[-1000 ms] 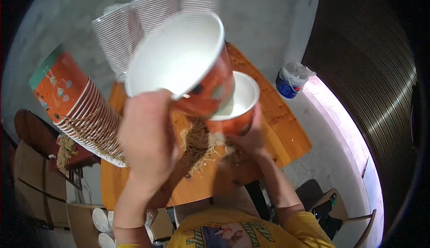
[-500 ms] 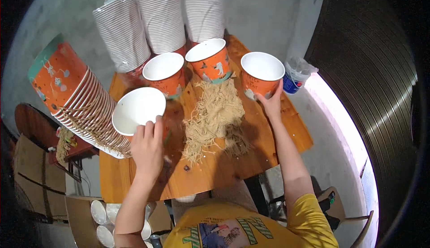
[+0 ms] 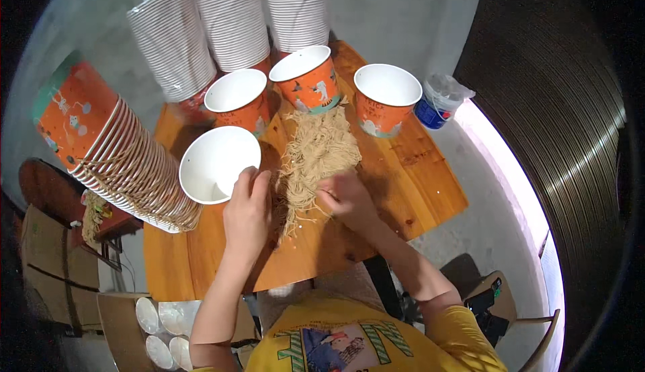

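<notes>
My left hand [image 3: 248, 204] is closed at the near right side of a white-lined paper bucket [image 3: 220, 165], which tilts with its mouth toward me. My right hand [image 3: 348, 200] is at the near right part of a heap of beige strings [image 3: 319, 143], fingers pinched on string; the exact strands are hard to make out. Behind stand three orange printed paper buckets: one at left [image 3: 238, 100], one in the middle [image 3: 310, 83] tilting over the heap's far end, and one at right [image 3: 386, 103]. To the left leans a tall nested stack of buckets [image 3: 121, 157] with string handles hanging along it.
Plastic-wrapped stacks of white-rimmed buckets [image 3: 232, 19] stand at the table's back. A blue tub [image 3: 433, 111] is beyond the right edge of the wooden table [image 3: 416, 190]. Below at left, a cardboard box [image 3: 117, 325] holds more white buckets. A chair [image 3: 517, 308] stands at lower right.
My right hand has let go of the right bucket and come left and nearer to the strings. My left hand has moved right along with its bucket. The view has shifted slightly.
</notes>
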### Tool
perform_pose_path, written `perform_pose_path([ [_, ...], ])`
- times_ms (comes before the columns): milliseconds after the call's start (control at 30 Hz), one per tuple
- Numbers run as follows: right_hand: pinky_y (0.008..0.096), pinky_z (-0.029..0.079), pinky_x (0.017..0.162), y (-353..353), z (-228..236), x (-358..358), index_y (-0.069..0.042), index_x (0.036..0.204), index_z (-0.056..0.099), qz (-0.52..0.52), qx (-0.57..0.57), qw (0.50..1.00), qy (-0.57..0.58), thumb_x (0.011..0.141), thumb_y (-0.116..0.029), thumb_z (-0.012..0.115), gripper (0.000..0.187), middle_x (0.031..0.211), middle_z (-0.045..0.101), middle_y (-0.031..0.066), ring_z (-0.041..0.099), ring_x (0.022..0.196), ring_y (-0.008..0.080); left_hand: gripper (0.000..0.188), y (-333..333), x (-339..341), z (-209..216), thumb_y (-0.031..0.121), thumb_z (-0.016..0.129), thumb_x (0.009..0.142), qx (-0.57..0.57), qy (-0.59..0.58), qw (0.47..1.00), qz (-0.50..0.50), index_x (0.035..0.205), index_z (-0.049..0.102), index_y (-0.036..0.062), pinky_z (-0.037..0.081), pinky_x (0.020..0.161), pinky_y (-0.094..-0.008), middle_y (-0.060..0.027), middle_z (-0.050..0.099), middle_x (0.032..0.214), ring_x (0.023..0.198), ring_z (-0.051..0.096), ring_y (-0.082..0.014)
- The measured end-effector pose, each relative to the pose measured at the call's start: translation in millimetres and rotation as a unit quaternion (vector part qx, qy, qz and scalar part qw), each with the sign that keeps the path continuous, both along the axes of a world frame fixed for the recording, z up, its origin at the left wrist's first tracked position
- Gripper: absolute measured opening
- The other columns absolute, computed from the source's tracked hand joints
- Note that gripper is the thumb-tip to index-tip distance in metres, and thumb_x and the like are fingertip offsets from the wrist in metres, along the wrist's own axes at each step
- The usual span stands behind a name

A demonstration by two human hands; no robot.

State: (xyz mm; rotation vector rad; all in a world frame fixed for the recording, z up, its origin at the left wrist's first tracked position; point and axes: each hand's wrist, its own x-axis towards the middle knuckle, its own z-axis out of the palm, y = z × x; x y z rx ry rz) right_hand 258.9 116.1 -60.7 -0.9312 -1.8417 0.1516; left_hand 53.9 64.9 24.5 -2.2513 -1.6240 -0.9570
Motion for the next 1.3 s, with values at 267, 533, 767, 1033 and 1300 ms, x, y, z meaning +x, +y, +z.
perform_pose_path([
  [267,0.0363,0.046,0.065,11.6,-1.8,1.3,-0.006,0.079,0.058,0.094,-0.207,0.974,-0.008,0.083,-0.018,0.06,0.012,0.071,0.058,0.0086,0.059,0.071,0.0255,0.033,-15.0,5.8,0.4,-0.002,0.061,0.077,0.053,-0.059,0.997,-0.002,0.109,0.06,0.0072,0.05,0.083,-0.042,-0.0155,0.052,0.117,0.106,0.055,-0.0334],
  [533,0.02,0.031,0.055,0.4,79.7,-3.1,-0.012,0.081,0.06,0.181,-0.515,0.808,0.223,0.084,-0.028,0.062,0.016,0.067,0.047,-0.0066,0.04,0.06,0.0049,0.011,-10.8,17.5,-6.9,0.005,0.056,0.09,-0.145,-0.426,0.891,-0.065,0.1,0.06,0.0011,0.046,0.079,-0.0278,-0.0059,0.061,0.091,0.083,0.057,-0.0152],
  [767,0.0209,0.031,0.057,-7.1,106.0,-12.6,-0.01,0.082,0.061,0.174,-0.484,0.831,0.214,0.085,-0.034,0.06,0.025,0.069,0.045,-0.0067,0.04,0.063,0.0052,0.016,4.9,35.4,16.0,0.009,0.053,0.093,-0.191,-0.569,0.782,-0.168,0.107,0.054,0.0011,0.044,0.078,-0.0226,-0.0025,0.058,0.092,0.085,0.053,-0.0086],
  [1033,0.0209,0.044,0.069,-18.9,169.2,-18.2,0.0,0.09,0.064,0.239,-0.48,0.819,0.205,0.089,-0.028,0.059,0.028,0.082,0.063,0.0018,0.057,0.075,0.0065,0.022,7.9,36.2,42.0,0.019,0.05,0.097,-0.215,-0.684,0.655,-0.236,0.112,0.051,0.0035,0.044,0.071,-0.0214,-0.0033,0.057,0.095,0.084,0.053,-0.0083],
  [1300,0.0232,0.046,0.061,-11.0,189.4,-32.9,0.002,0.091,0.063,0.305,-0.392,0.833,0.244,0.091,-0.021,0.058,0.024,0.077,0.063,0.0044,0.058,0.063,0.0103,0.026,6.3,30.9,78.8,0.019,0.053,0.096,-0.193,-0.691,0.642,-0.27,0.115,0.043,0.0035,0.046,0.063,-0.0215,-0.0059,0.057,0.095,0.076,0.056,-0.0106],
])
